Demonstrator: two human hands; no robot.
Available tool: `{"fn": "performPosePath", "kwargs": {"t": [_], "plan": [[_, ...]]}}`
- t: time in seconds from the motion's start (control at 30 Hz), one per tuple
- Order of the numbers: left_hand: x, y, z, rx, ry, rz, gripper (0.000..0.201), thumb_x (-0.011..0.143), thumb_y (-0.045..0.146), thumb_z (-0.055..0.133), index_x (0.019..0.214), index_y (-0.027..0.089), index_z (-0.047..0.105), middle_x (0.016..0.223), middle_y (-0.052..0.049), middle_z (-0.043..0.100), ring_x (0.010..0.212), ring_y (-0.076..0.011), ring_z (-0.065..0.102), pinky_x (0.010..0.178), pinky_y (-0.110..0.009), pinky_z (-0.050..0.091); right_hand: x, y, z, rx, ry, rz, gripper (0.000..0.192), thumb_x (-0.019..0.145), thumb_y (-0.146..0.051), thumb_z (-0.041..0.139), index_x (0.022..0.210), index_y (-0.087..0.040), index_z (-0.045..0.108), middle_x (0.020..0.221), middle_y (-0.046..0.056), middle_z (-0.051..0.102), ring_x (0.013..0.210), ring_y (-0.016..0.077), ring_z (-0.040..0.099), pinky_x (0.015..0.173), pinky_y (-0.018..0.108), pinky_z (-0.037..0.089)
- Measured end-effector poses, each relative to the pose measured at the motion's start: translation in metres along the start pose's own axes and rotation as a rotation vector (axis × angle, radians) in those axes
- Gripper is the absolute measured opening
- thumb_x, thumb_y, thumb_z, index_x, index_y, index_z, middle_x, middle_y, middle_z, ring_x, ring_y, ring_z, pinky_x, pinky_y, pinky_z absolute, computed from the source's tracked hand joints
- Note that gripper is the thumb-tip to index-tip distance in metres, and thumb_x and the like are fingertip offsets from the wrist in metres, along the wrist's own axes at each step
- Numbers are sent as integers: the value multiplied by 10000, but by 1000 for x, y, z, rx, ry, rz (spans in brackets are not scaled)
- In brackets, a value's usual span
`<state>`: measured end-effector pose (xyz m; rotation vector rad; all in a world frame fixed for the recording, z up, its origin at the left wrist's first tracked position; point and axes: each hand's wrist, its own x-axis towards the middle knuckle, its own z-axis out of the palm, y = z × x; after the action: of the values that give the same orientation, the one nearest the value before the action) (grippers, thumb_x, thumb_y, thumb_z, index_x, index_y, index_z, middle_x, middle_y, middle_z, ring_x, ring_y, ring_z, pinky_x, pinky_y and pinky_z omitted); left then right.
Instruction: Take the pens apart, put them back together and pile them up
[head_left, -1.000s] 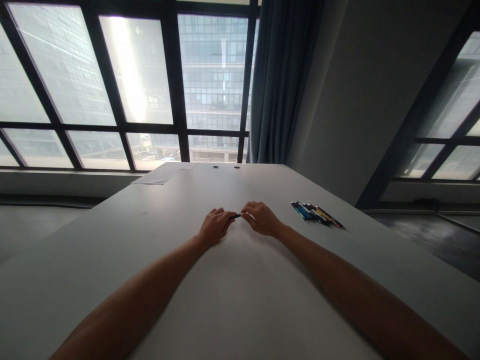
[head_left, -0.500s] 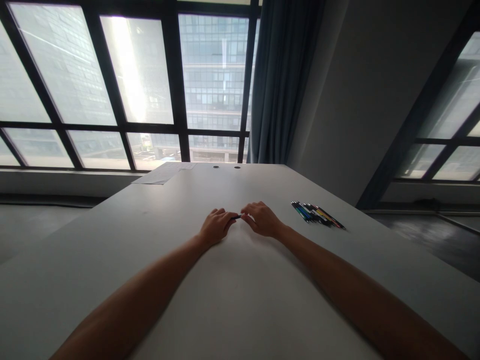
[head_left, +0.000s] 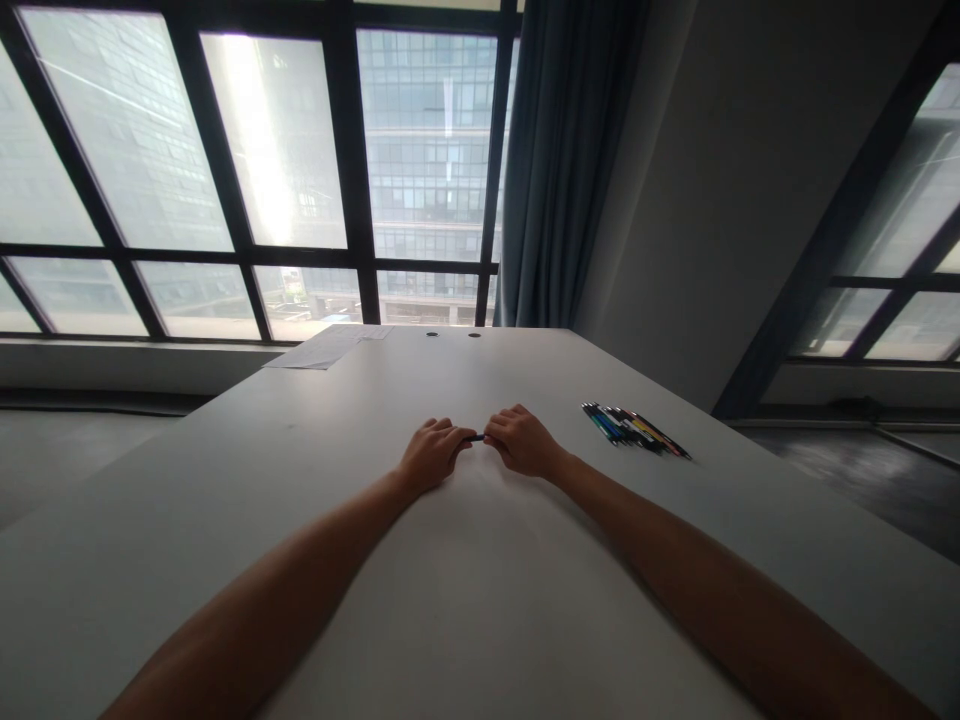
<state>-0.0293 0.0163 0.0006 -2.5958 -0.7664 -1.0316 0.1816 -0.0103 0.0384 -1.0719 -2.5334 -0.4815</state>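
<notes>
Dark, thin and surely light and stiff, the pen [head_left: 476,437] sits low over the table [head_left: 465,590], pinched at either end by the curled left hand [head_left: 431,455] and right hand [head_left: 523,441], best gripped near its tips.

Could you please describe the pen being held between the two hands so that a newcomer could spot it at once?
On the grey table, follow both forearms to where the left hand and right hand meet. A short dark pen bridges their fingertips. Unlike the row of pens lying to the right, it is held.
</notes>
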Motion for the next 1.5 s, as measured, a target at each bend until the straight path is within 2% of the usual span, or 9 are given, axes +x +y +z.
{"fn": "performPosePath", "kwargs": {"t": [0.33, 0.47, 0.63, 0.77, 0.93, 1.1, 1.33, 1.43, 1.5], "plan": [[1, 5, -3, 42, -13, -171, 256, 966, 321, 446, 1074, 184, 633, 895, -71, 714, 844, -202, 629, 779, -333, 453, 4, 2, -5, 210, 208, 291, 273, 927, -292, 464, 724, -172, 601, 730, 41, 648, 680, 156, 552, 730, 307, 364], [4, 5, -3, -115, -22, -417, 227, 954, 290, 439, 1000, 191, 639, 811, -37, 719, 768, -180, 647, 742, -298, 458, 4, 2, -4, 336, 460, 456, 291, 936, -421, 450, 1022, -185, 597, 747, 22, 653, 654, 152, 571, 684, 288, 415], [9, 3, 2, -586, 21, -604, 359, 914, 423, 455, 870, 142, 675, 737, -42, 724, 647, -152, 616, 628, -250, 439, 2, -16, 1, 128, 145, 58, 457, 921, -322, 490, 1348, -167, 442, 920, 74, 689, 737, 175, 607, 734, 316, 390], [10, 4, 5, -767, -53, -566, 460, 859, 518, 487, 777, 114, 690, 669, -34, 670, 600, -137, 549, 569, -235, 402, 2, -26, 8, 15, 41, 21, 445, 949, -341, 439, 1335, -121, 461, 1063, 138, 669, 855, 213, 610, 743, 333, 364], [9, 6, 4, -728, -123, -489, 499, 839, 558, 482, 706, 120, 678, 626, -12, 612, 601, -130, 505, 578, -241, 383, 4, -24, 10, -88, 44, 34, 356, 962, -367, 422, 1153, -122, 597, 975, 124, 665, 820, 220, 564, 719, 342, 331], [7, -2, 10, -707, -54, -637, 574, 899, 550, 330, 806, 127, 706, 718, -51, 681, 620, -148, 548, 631, -270, 440, 3, -10, 3, -210, 153, 147, 372, 982, -359, 370, 938, -120, 652, 927, 141, 610, 860, 241, 496, 754, 370, 322], [5, -12, 8, -445, -44, -664, 497, 944, 424, 315, 777, 155, 698, 740, -59, 704, 680, -172, 618, 692, -293, 463, 0, -5, 4, -95, 133, 23, 345, 904, -66, 333, 1166, -131, 549, 904, 92, 596, 761, 201, 469, 736, 348, 330], [3, -8, 3, -259, -105, -544, 412, 954, 348, 349, 771, 181, 678, 768, -52, 694, 749, -181, 621, 721, -299, 466, -1, -11, 6, -72, 147, -4, 235, 926, -330, 445, 966, -144, 582, 886, 93, 571, 782, 210, 459, 735, 358, 312], [2, -5, -1, -74, -158, -403, 335, 945, 298, 392, 771, 191, 657, 814, -60, 681, 818, -193, 610, 733, -304, 470, -2, -15, 6, -78, 173, 7, 421, 877, -569, 473, 813, -162, 563, 830, 86, 552, 786, 219, 452, 747, 370, 298]]}}
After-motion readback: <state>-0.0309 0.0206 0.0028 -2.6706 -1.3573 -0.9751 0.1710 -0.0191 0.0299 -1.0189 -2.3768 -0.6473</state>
